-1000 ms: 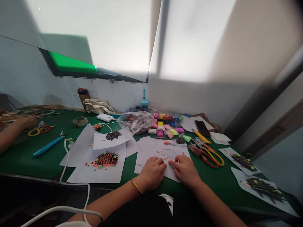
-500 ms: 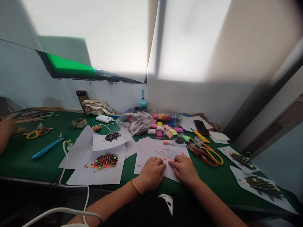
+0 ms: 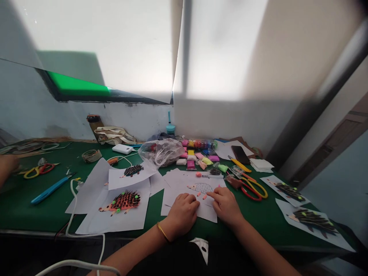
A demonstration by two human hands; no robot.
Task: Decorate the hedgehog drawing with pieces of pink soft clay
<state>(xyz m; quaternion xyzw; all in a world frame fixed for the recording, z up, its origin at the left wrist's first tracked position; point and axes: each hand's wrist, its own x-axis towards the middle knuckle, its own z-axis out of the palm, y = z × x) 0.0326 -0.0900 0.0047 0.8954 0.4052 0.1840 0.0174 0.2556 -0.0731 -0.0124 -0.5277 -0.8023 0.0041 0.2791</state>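
A hedgehog drawing [image 3: 203, 188] is on a white sheet [image 3: 175, 184], its face filled with pale pink clay. Below its body lie two small pink pieces [image 3: 204, 197]. My left hand [image 3: 184, 211] rests on the sheet's lower left with its fingers curled; whether anything is under them is hidden. My right hand [image 3: 225, 203] is at the sheet's right side, index finger stretched toward the drawing's underside, by the right pink piece. Above the drawing lie a reddish clay lump [image 3: 198, 174] and a white pen [image 3: 212, 176].
Clay packets [image 3: 190, 165] and a plastic bag [image 3: 162, 151] lie behind the sheet. Scissors [image 3: 254, 189] and a phone [image 3: 240, 154] are right. Finished hedgehog sheets [image 3: 138, 222] lie left, with a blue cutter [image 3: 51, 190]. Another person's hand [image 3: 8, 166] shows far left.
The view has shifted slightly. My right index finger has moved a little off the right pink piece, which now shows more fully. My left hand stays on the sheet.
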